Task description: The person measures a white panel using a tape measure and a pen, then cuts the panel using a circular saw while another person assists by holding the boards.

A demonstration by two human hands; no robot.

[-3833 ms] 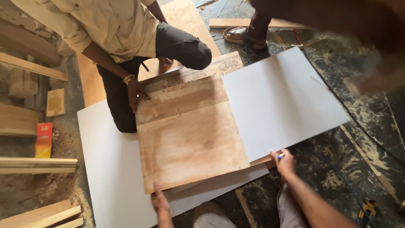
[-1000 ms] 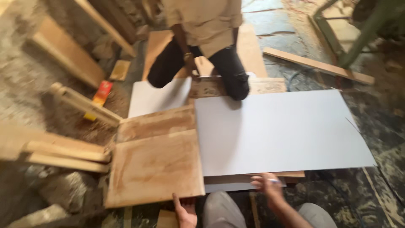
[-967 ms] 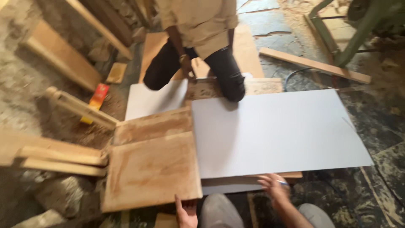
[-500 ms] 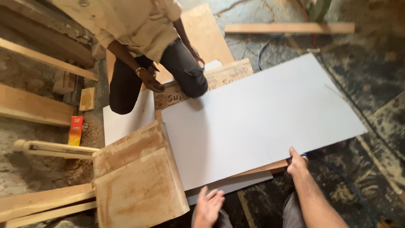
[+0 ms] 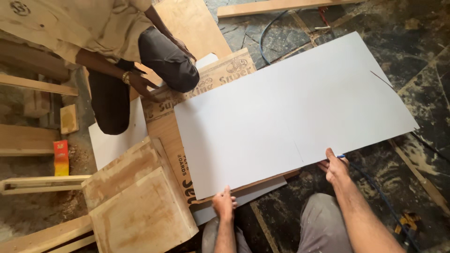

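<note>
A large white laminate sheet [image 5: 290, 112] lies flat over a plywood board [image 5: 168, 136] on the floor. My left hand [image 5: 224, 203] grips the sheet's near edge close to its left corner. My right hand [image 5: 335, 165] holds the same edge further right, fingers curled over it, with a blue pen tucked in the hand. A thin pencil line runs up the sheet from the edge just left of my right hand. A worn square wooden panel [image 5: 138, 201] lies pushed off to the left of the sheet.
A co-worker [image 5: 117, 42] kneels at the far left, one hand [image 5: 140, 84] pressed on the plywood. Timber lengths [image 5: 28, 140] and an orange box [image 5: 61, 157] lie at left. A blue cable [image 5: 384, 201] runs by my right leg. A plank [image 5: 276, 5] lies beyond.
The wooden panel, which lay on top of the white sheet, has been slid off to the left. My hands have moved onto the sheet's near edge.
</note>
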